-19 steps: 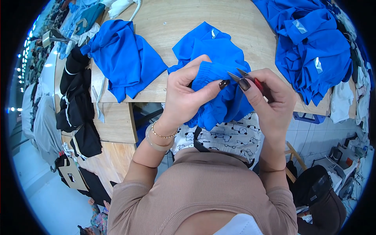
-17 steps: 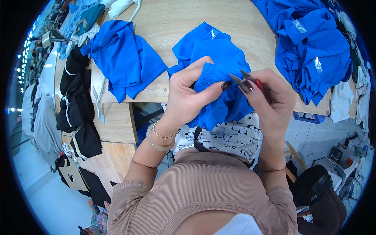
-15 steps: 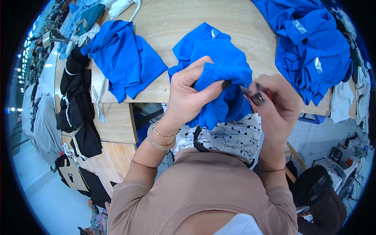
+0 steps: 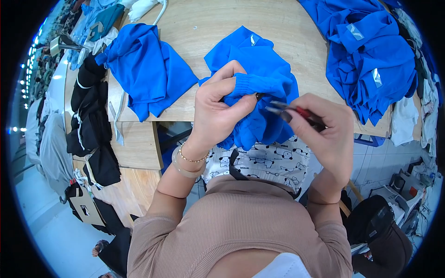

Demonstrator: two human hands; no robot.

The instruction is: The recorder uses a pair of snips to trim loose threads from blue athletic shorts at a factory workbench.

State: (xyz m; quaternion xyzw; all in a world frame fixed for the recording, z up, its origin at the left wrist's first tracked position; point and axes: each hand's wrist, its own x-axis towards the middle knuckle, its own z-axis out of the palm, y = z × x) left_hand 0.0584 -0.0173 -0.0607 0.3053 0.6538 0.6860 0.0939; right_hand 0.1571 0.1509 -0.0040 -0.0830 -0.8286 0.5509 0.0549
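My left hand [image 4: 218,111] grips a bunched ribbed edge of a blue garment [image 4: 259,69] that lies on the wooden table [image 4: 208,28] and hangs over its near edge. My right hand [image 4: 329,134] holds small red-handled thread snips [image 4: 289,110], their metal tips pointing left at the gripped fabric, just short of my left thumb. A bracelet and a bangle sit on my left wrist.
Another blue garment [image 4: 146,69] lies to the left on the table. A pile of blue garments [image 4: 371,55] fills the right side. Black clothes [image 4: 88,120] hang off the left edge. A patterned apron [image 4: 264,162] covers my lap.
My right hand with the snips has drawn slightly away to the right and lower from the gripped fabric. My left hand keeps its hold on the blue garment.
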